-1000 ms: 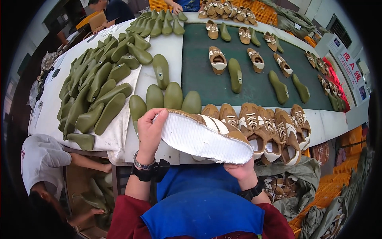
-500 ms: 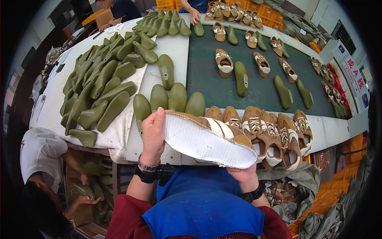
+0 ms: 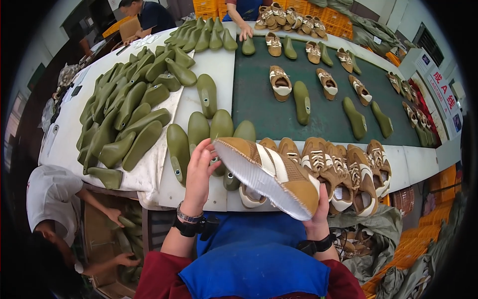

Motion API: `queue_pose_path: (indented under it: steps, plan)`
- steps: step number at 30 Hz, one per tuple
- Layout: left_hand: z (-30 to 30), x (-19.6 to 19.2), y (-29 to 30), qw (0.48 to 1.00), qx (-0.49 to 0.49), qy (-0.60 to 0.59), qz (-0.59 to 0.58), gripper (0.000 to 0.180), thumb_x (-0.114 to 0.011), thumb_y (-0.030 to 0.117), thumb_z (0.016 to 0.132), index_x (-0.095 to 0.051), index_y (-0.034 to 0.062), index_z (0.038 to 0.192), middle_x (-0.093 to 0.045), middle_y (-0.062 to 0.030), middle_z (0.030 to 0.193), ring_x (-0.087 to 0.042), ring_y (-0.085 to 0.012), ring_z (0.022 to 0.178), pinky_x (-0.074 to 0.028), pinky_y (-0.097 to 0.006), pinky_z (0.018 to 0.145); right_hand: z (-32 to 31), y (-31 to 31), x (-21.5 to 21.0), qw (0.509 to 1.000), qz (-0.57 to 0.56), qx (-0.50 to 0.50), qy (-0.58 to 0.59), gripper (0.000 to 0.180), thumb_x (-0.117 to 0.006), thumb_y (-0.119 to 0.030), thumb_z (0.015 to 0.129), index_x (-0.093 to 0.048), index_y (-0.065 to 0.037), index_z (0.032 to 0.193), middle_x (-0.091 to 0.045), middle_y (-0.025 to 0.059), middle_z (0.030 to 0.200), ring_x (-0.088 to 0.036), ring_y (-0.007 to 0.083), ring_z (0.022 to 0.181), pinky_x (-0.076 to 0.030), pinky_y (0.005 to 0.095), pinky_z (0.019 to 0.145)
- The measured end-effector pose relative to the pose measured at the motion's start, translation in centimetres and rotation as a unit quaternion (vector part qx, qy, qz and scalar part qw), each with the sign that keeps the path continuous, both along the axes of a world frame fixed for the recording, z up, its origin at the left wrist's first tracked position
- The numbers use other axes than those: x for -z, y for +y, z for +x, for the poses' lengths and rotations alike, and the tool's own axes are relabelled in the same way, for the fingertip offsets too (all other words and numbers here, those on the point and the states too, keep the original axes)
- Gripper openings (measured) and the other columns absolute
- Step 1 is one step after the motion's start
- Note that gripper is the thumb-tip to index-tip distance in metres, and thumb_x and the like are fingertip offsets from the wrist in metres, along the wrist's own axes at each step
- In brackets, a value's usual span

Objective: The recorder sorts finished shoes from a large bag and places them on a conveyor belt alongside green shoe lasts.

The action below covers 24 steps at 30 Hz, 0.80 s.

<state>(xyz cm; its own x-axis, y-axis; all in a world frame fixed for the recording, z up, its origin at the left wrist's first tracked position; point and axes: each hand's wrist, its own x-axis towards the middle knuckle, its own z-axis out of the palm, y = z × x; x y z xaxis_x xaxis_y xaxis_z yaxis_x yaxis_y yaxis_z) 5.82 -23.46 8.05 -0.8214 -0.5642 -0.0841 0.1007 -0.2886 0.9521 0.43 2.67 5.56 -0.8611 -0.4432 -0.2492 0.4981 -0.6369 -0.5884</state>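
Tan shoe upper [image 3: 269, 172] tipped further over, pale underside up.
Both hands, left hand [image 3: 198, 172] and right hand [image 3: 318, 214], grip its ends above the counter [image 3: 219, 79].

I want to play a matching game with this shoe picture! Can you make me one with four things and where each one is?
Things:
1. tan shoe with white stripes
2. pile of green shoe lasts
3. dark green belt
4. person in a white shirt

Places:
A. bending over a box at the lower left
B. held up between the left hand and right hand
C. heaped on the white cloth at the left of the table
D. running up the middle with shoes and lasts spaced along it

Pairs: 1-B, 2-C, 3-D, 4-A
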Motion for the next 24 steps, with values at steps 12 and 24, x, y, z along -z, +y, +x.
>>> queue_pose_path:
  steps: [12,24]
  plan:
    - [1.1,2.7,-1.3,0.857,0.102,-0.097,-0.496,0.037,-0.063,0.011,0.083,-0.054,0.0024,0.118,-0.055,-0.0153,0.117,-0.057,-0.0248,0.102,-0.048,-0.032,0.082,-2.7,-1.9,0.8,0.524,0.597,-0.055,0.605,0.028,-0.070,-0.027,0.076,-0.053,-0.008,0.087,-0.057,0.0087,0.076,-0.061,0.0301,0.064,-0.048,0.0392,0.051]
    - [-3.6,3.6,1.2,0.611,0.248,-0.263,-0.705,0.056,-0.059,0.024,0.080,-0.040,0.0164,0.133,-0.062,-0.0195,0.064,-0.062,-0.0379,0.059,-0.051,-0.047,0.057,-2.8,-1.1,1.2,0.555,0.577,-0.055,0.596,0.025,-0.066,-0.027,0.079,-0.051,-0.009,0.088,-0.057,0.0089,0.079,-0.062,0.0262,0.064,-0.050,0.0375,0.053]
